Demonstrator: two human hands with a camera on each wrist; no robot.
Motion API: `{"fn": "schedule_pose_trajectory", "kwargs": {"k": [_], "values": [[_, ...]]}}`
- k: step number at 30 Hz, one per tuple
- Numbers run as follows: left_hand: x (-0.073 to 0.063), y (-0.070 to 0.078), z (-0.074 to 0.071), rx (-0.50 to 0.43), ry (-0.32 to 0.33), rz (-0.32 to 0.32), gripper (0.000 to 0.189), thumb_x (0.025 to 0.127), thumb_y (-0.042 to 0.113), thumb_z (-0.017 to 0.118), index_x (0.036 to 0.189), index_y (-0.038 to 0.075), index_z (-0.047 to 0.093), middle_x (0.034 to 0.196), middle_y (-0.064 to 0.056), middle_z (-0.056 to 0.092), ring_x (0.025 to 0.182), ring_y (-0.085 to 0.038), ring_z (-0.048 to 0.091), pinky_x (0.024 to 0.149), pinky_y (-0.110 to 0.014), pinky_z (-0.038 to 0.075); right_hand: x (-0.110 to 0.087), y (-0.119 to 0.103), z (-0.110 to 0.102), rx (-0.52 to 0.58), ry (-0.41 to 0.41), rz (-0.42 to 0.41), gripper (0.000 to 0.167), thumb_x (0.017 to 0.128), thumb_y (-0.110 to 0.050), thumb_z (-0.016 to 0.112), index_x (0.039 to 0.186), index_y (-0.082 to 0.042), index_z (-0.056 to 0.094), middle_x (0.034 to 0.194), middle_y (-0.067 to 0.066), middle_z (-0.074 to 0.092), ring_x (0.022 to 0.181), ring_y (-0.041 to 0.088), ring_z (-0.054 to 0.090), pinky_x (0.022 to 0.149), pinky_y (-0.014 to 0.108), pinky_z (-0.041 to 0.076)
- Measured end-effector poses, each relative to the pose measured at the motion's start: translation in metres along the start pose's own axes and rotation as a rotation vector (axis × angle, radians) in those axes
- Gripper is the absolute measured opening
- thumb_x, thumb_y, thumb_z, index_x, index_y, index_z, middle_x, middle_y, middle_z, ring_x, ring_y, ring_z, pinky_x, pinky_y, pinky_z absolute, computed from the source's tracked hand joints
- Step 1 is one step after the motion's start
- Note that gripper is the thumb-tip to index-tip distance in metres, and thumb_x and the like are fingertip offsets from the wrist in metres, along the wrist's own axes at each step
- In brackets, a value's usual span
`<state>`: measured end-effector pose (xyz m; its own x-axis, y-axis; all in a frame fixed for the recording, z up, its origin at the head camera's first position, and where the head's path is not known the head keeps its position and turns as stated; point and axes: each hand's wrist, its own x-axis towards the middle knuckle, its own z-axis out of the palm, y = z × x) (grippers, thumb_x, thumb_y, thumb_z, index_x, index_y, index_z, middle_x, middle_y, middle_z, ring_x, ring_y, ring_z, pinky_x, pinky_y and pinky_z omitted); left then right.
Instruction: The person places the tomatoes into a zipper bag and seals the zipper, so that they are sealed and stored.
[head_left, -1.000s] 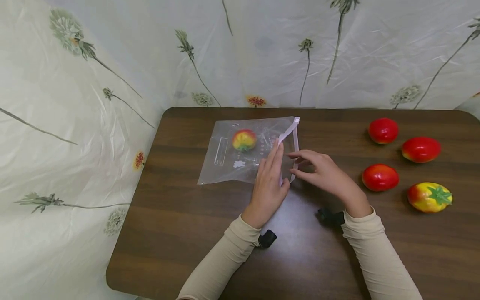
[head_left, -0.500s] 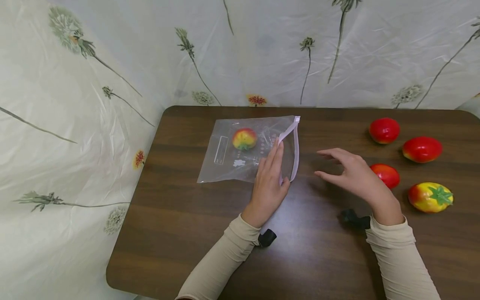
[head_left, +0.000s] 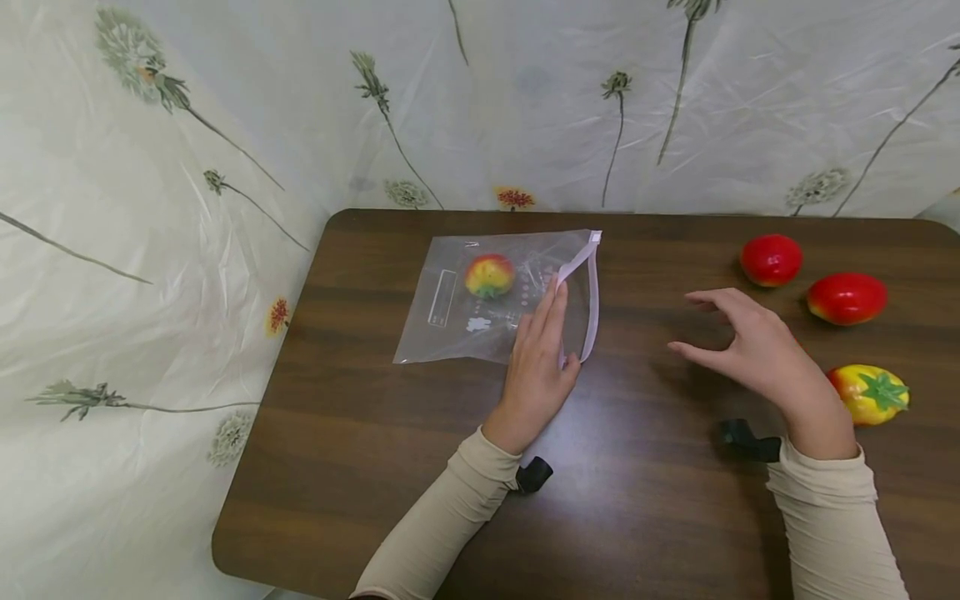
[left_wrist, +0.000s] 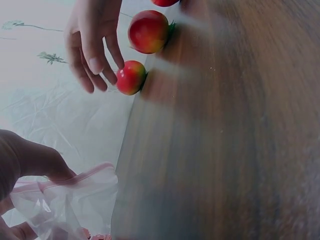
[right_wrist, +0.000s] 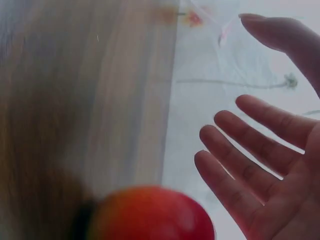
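A clear plastic zipper bag with a pale pink zipper edge lies flat on the table, holding one red-and-yellow toy fruit. My left hand holds the bag's mouth, thumb on one side of the rim and fingers along the other; the mouth gapes to the right. In the left wrist view the rim shows by the thumb. My right hand is empty, fingers spread and thumb apart, over the table among the loose fruits. A red toy fruit shows below its palm in the right wrist view.
Two glossy red toy fruits, one at the back and one further right, sit on the brown wooden table. A yellow-and-red one with a green star-shaped top is partly behind my right wrist. A flower-patterned sheet hangs behind the table.
My right hand has left the bag's mouth and moved right to the loose fruits, now hiding the front red one in the head view. The left hand has stayed at the bag.
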<state>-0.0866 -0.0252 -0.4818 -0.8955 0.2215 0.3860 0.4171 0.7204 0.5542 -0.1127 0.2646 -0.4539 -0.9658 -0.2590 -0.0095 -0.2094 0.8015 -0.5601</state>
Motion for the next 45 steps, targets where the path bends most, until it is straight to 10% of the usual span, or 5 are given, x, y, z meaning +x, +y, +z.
{"fn": "schedule_pose_trajectory", "kwargs": {"k": [27, 45], "values": [[0.0, 0.0, 0.001, 0.036, 0.002, -0.013, 0.103, 0.077, -0.002, 0.08, 0.164, 0.006, 0.026, 0.173, -0.005, 0.025, 0.115, -0.025, 0.055, 0.096, -0.034, 0.047, -0.023, 0.049, -0.04, -0.122, -0.133, 0.245, 0.092, 0.08, -0.042, 0.086, 0.143, 0.009, 0.043, 0.139, 0.04, 0.041, 0.121, 0.056, 0.038, 0.092, 0.077, 0.039], [0.0, -0.001, 0.002, 0.026, 0.007, -0.002, 0.104, 0.075, -0.003, 0.079, 0.164, 0.005, 0.025, 0.173, -0.007, 0.024, 0.135, -0.023, 0.051, 0.102, -0.036, 0.045, -0.024, 0.054, -0.043, -0.149, -0.124, 0.262, 0.078, 0.082, -0.049, 0.084, 0.125, 0.01, 0.057, 0.114, 0.033, 0.061, 0.096, 0.042, 0.054, 0.064, 0.037, 0.044]]}}
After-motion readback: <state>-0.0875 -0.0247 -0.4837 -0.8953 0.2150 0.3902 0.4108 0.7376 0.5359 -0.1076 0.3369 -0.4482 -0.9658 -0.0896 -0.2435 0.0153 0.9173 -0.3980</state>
